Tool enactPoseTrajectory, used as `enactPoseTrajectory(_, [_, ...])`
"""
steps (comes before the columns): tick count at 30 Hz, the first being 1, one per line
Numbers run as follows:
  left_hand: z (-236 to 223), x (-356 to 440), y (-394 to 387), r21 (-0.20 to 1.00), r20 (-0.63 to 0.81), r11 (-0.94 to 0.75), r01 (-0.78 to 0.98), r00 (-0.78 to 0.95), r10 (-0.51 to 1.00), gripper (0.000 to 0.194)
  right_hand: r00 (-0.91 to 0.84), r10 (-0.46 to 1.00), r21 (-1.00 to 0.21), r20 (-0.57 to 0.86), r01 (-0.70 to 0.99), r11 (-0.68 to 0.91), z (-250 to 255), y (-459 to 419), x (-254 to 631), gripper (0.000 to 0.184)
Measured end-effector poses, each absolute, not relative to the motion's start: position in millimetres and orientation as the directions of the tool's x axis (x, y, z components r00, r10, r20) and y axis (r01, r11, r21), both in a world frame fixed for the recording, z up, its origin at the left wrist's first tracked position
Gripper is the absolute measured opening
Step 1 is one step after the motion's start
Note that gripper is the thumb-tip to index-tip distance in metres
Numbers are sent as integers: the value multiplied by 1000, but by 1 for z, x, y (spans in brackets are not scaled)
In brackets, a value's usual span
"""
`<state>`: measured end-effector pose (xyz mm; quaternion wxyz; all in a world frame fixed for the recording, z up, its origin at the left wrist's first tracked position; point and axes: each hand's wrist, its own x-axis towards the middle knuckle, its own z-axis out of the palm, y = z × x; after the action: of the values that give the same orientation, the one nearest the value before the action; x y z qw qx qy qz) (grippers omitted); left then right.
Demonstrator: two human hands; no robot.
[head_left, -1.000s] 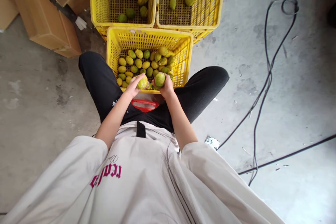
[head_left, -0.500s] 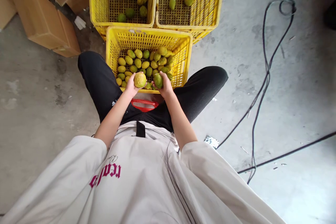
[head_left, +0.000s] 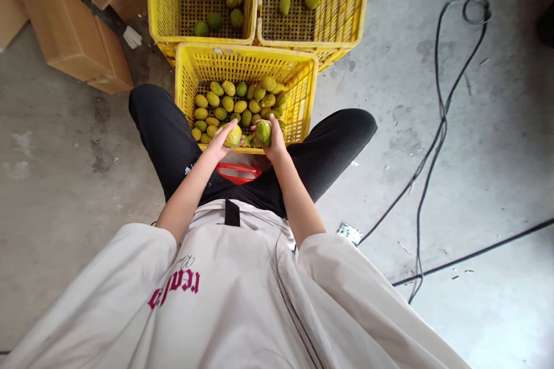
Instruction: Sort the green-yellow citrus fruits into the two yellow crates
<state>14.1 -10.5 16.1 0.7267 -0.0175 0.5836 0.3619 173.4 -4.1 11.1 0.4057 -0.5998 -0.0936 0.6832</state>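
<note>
I sit on the floor with a yellow crate (head_left: 298, 69) between my knees, holding several yellow-green fruits (head_left: 234, 101). My left hand (head_left: 219, 144) is closed round a yellowish fruit (head_left: 234, 136) over the crate's near edge. My right hand (head_left: 274, 141) grips a greener fruit (head_left: 263, 131) just beside it. Both hands hover close together above the fruit pile.
Two more yellow crates stand behind, the left crate (head_left: 158, 6) and the right crate (head_left: 361, 0), each with a few fruits. Cardboard boxes (head_left: 73, 34) lie at the left. Black cables (head_left: 437, 127) trail over the concrete floor on the right. A red handle (head_left: 238, 173) shows by my lap.
Both hands have turned their fruits in place; the left fruit, raised half a second ago, is lower and tilted now. The hands stay over the crate's near edge.
</note>
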Motion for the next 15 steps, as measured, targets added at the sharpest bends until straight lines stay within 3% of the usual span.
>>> enactPoseTrajectory(7, [21, 15, -11, 380, -895, 754, -536, -7, 447, 15, 175, 684, -685, -708, -403, -607, -1, -6, 174, 43])
enactPoseTrajectory(15, [21, 13, -9, 334, -852, 750, -571, 156, 499, 22, 196, 620, -635, -759, -435, -639, -9, -4, 178, 24])
